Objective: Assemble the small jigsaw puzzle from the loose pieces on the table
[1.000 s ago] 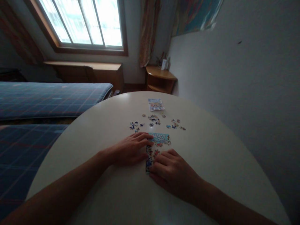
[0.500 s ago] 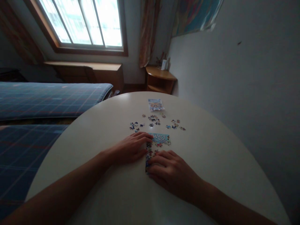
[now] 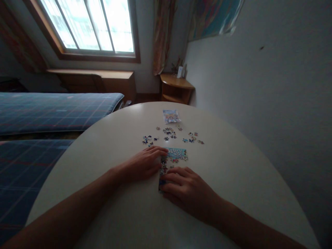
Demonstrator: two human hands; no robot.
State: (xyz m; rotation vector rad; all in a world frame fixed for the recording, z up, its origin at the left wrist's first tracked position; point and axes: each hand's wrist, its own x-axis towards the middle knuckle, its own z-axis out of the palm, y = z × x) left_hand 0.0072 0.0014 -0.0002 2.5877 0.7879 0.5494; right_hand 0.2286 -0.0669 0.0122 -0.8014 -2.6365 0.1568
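A partly joined jigsaw puzzle (image 3: 177, 153) lies on the white table, with a light blue lettered strip across its top and a narrow column down its left side. My left hand (image 3: 147, 162) rests at the upper left corner, its fingers stretched flat over the edge. Bent over the lower part of the left column, my right hand (image 3: 181, 185) presses its fingertips on the pieces and hides some of them. Whether a loose piece is under those fingertips, I cannot tell. Inside the corner, beside the right fingers, a few small pieces show.
Loose puzzle pieces lie beyond the puzzle in a left group (image 3: 147, 139), a middle group (image 3: 169, 131) and a right group (image 3: 192, 139). Behind them is a printed packet (image 3: 171, 116). A plaid mattress (image 3: 59, 110) stands left of the round table (image 3: 233, 166); a wall (image 3: 272, 103) is on the right.
My right hand has shifted slightly left, and the lower end of the puzzle's left column has swung a little left with it. My left hand stays nearly in place.
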